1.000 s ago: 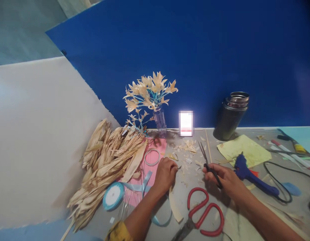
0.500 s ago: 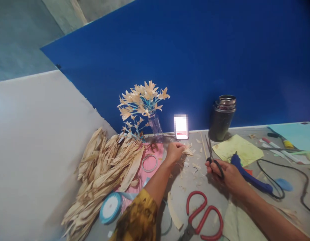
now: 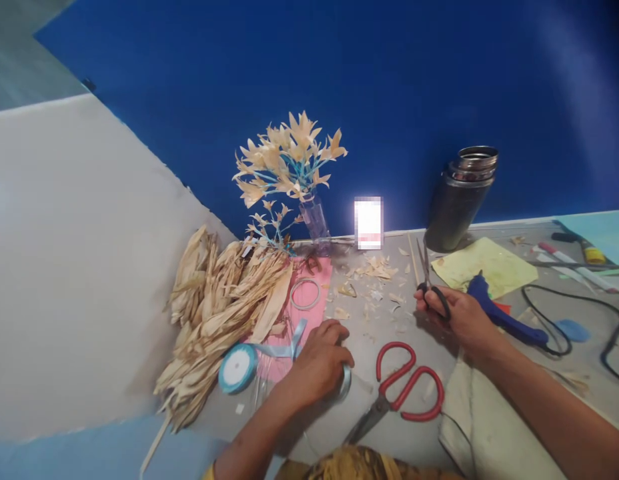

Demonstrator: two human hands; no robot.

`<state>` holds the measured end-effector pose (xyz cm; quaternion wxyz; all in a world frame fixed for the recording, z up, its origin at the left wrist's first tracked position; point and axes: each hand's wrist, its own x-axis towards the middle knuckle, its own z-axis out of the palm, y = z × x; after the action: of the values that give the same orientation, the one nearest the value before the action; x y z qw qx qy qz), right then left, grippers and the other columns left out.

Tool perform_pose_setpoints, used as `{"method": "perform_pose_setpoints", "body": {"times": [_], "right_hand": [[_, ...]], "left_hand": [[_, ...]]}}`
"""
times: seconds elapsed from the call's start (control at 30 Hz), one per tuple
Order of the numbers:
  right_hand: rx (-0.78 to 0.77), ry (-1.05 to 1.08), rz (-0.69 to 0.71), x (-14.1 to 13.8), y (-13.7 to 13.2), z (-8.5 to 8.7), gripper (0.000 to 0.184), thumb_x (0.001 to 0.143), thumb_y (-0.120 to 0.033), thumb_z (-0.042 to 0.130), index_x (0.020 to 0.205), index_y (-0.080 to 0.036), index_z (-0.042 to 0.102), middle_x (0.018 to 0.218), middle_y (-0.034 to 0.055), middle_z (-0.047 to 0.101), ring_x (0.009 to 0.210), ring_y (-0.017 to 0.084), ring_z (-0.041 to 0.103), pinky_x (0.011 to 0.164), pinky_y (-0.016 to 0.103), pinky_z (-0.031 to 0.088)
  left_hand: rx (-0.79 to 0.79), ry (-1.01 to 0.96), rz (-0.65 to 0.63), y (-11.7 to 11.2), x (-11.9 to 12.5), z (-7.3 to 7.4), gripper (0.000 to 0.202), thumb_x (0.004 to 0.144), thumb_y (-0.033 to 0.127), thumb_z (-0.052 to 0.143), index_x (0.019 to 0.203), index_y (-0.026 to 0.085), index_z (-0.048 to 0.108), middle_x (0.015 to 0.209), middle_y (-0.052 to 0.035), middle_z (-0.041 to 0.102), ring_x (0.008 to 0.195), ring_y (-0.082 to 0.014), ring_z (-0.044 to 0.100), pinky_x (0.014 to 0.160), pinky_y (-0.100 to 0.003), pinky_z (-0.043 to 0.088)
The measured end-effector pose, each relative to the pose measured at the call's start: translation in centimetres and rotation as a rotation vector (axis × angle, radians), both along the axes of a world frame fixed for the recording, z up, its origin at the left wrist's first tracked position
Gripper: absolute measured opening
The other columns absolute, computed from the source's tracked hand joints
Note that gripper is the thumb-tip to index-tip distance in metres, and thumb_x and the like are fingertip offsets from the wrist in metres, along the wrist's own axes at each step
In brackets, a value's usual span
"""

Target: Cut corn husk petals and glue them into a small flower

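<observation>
Nearest: patterned yellow-brown garment at bottom edge. Just beyond, lge red-handled scissors lie on grey worktop, handles spread, blades twd wearer, not in hand. R of these, pale sheet, material unclear, partly under R forearm.

L hand: low over worktop, L of red-handled scissors, apart from them. Fingers bent; cannot tell if clamped on anything. Lt-blue ribbon loop shows just beside fingertips; contact unclear. Ribbon spool lies further L, by edge of pink sheet.

R hand: fingers clamped on handles of sm. black-handled scissors; blades point away from wearer, slightly apart. Blue glue gun lies just R of hand, nozzle twd yellow sheet.

Mid-depth: bundle of dried husks on L, against pink sheet; pale ring on same sheet. Husk scraps scattered on worktop betw. hands, mostly beyond them. Marker pens far R.

Rear: clear vase, tilted, w/ cream flowers on blue stems; bright rectangle, blurred out; dark flask, uncapped. Blue board behind all.
</observation>
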<state>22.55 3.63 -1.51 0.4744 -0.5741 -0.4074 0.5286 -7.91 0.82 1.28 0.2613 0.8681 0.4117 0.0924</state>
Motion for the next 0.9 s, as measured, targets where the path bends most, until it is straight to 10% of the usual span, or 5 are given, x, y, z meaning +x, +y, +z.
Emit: {"method": "perform_pose_setpoints", "body": {"times": [0.3, 0.5, 0.67, 0.9], "right_hand": [[0.033, -0.021, 0.507, -1.3, -2.0, 1.1, 0.049, 0.078, -0.063, 0.073, 0.093, -0.016, 0.07, 0.079, 0.005, 0.067, 0.067, 0.017, 0.057, 0.056, 0.027, 0.043], [0.019, -0.02, 0.609, -2.7, -2.8, 1.8, 0.049, 0.081, -0.064, 0.07, 0.087, -0.016, 0.067, 0.076, 0.0023, 0.06, 0.069, 0.017, 0.052, 0.058, 0.026, 0.04], [0.023, -0.028, 0.654, -2.7, -2.7, 1.3, 0.053, 0.081, -0.069, 0.067, 0.085, -0.016, 0.064, 0.071, -0.001, 0.052, 0.062, 0.013, 0.043, 0.052, 0.024, 0.033], [-0.016, 0.015, 0.616, -2.6, -2.9, 0.3, 0.049, 0.083, -0.064, 0.069, 0.086, -0.015, 0.063, 0.071, -0.0011, 0.051, 0.061, 0.012, 0.043, 0.048, 0.022, 0.032]], "left_hand": [[-0.616, -0.763, 0.655, 1.7, 2.6, 0.7, 0.017, 0.075, 0.034, 0.066, 0.07, 0.018, 0.065, 0.062, 0.0, 0.062, 0.056, -0.0138, 0.056, 0.057, -0.026, 0.043], [-0.633, -0.981, 0.66, 0.8, 2.2, 0.5, 0.04, 0.063, 0.016, 0.071, 0.103, 0.021, 0.07, 0.076, 0.0008, 0.065, 0.062, -0.0139, 0.063, 0.053, -0.023, 0.043], [-0.699, -1.066, 0.719, 0.3, 0.9, 0.4, 0.032, 0.061, 0.017, 0.077, 0.093, 0.017, 0.076, 0.085, -0.0058, 0.074, 0.074, -0.0185, 0.067, 0.069, -0.029, 0.052], [-0.335, -1.111, 0.902, 1.8, -3.4, 2.6, 0.033, 0.062, 0.019, 0.077, 0.095, 0.018, 0.075, 0.081, -0.0006, 0.071, 0.071, -0.013, 0.061, 0.065, -0.023, 0.048]]}}
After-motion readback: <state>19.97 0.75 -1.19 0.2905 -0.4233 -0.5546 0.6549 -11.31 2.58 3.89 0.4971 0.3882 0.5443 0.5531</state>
